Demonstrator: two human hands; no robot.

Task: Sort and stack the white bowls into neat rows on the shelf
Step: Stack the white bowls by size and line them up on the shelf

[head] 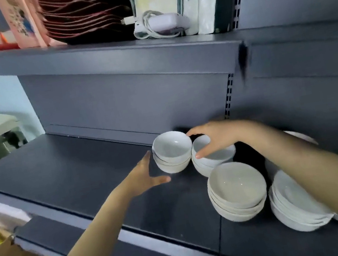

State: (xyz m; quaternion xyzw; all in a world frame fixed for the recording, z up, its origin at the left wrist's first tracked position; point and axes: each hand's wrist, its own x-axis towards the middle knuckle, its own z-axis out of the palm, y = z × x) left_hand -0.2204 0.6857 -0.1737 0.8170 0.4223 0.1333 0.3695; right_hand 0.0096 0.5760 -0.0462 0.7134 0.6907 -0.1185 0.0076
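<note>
Four stacks of white bowls stand on the middle shelf (80,166): a first small stack (172,161) of three near the centre, a second small stack (206,165) at its three o'clock with about three, a larger stack (238,194) of about four at five o'clock, and a wide stack (290,208) at four o'clock, its number unclear. There are two hands, the left hand (147,176) and the right hand (215,137). The upper shelf (83,59) at twelve o'clock carries one white charger (164,23) and two tissue packs (207,6)
</note>
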